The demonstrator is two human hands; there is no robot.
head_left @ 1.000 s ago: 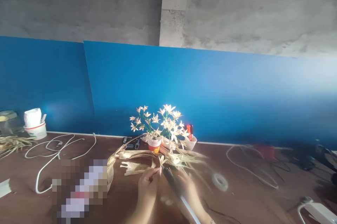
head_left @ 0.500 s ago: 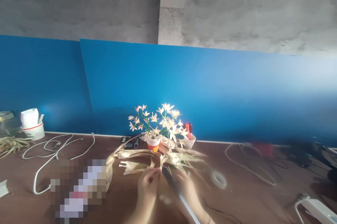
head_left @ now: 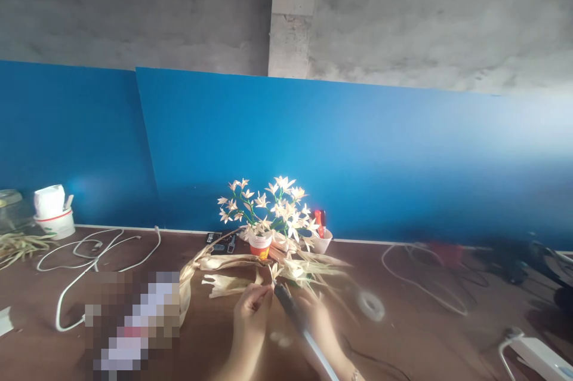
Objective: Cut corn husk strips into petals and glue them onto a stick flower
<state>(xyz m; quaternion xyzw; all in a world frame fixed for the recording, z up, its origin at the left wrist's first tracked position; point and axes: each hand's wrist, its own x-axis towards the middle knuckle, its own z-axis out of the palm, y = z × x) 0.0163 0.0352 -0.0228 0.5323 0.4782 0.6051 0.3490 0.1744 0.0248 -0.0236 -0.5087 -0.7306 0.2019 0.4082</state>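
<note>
Low in the middle of the head view, my left hand (head_left: 251, 307) pinches a small pale husk flower (head_left: 274, 272) by its base. My right hand (head_left: 317, 316) is closed around what looks like a dark glue gun (head_left: 286, 303), with a pale stick running back from it towards me. The tip of this tool is at the flower's base; whether they touch I cannot tell. Just beyond my hands lie dry corn husks (head_left: 230, 261) and loose husk strips. Behind them, similar flowers (head_left: 286, 208) on green stems stand in an orange and white paper cup (head_left: 260, 246).
A white cup (head_left: 323, 242) with a red-handled thing stands right of the flowers. White cables (head_left: 96, 255) lie at left, near a white tub (head_left: 56, 224). A round, clear roll (head_left: 371, 306) lies right. A blue partition (head_left: 313, 142) closes off the table's back; a pixelated patch hides the left front.
The small flower has tipped very slightly to the left between my fingers. Both hands keep the same hold and place.
</note>
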